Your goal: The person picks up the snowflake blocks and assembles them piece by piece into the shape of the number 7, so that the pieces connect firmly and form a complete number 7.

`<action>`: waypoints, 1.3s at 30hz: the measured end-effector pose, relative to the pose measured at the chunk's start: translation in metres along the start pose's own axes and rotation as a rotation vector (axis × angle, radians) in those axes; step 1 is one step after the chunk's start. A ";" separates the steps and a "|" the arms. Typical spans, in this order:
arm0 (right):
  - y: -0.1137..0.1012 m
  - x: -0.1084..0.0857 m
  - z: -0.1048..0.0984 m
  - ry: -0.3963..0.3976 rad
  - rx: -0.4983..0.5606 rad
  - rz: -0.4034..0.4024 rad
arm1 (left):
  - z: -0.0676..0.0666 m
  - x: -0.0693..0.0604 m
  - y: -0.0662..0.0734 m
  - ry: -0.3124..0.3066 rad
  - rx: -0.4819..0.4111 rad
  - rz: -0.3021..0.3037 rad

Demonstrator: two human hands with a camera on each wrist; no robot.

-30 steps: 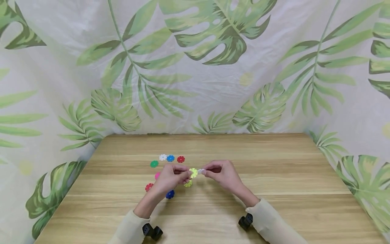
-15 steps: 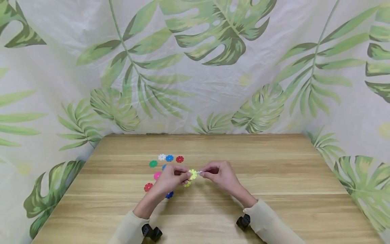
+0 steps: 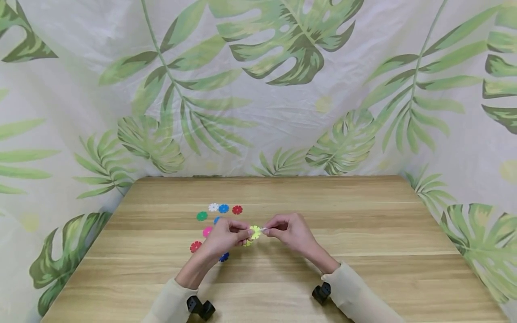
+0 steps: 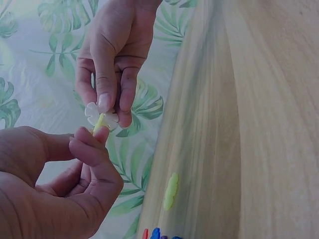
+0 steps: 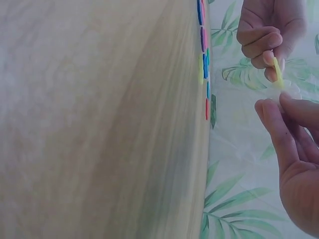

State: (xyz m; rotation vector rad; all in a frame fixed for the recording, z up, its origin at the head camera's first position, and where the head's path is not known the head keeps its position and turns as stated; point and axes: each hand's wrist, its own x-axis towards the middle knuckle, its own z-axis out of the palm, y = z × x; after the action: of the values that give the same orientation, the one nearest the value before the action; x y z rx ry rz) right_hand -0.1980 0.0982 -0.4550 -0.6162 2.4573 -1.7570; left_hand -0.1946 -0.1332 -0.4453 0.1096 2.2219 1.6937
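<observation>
Between finger and thumb my left hand (image 3: 224, 237) pinches a yellow notched snowflake disc (image 3: 256, 232). My right hand (image 3: 294, 231) pinches a white snowflake disc (image 4: 91, 112), seen mostly edge-on from the head. Both discs are held up above the table. In the left wrist view they meet at their rims, the yellow one standing crosswise to the white; how deep the notches sit is hidden by the fingertips. Below the left hand lies another yellow disc (image 4: 171, 191), partly covered in the head view.
Several loose discs lie left of and behind the left hand on the wooden table (image 3: 363, 215): white (image 3: 213, 207), light blue (image 3: 224, 208), red (image 3: 237, 209), green (image 3: 202, 216), pink (image 3: 208, 231) and dark blue (image 3: 224, 257). A leaf-patterned cloth (image 3: 282, 116) hangs behind.
The right hand has moved slightly left, bringing the white disc up against the yellow one. The white disc has turned more edge-on. The left hand stays nearly still.
</observation>
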 end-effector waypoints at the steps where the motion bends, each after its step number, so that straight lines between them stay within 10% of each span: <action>1: 0.000 -0.001 -0.001 0.000 0.001 0.005 | 0.001 0.000 0.000 -0.004 -0.006 -0.004; 17: -0.004 -0.005 -0.018 -0.022 -0.014 0.026 | -0.002 -0.003 0.006 -0.074 0.053 0.064; 39: -0.012 0.000 -0.022 -0.024 0.028 0.039 | -0.102 -0.041 -0.027 0.058 0.787 0.198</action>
State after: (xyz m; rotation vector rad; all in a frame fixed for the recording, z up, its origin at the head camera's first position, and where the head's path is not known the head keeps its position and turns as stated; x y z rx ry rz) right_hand -0.2002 0.1145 -0.4368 -0.5793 2.4082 -1.7566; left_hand -0.1844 -0.2460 -0.4382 0.4828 2.8654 0.8034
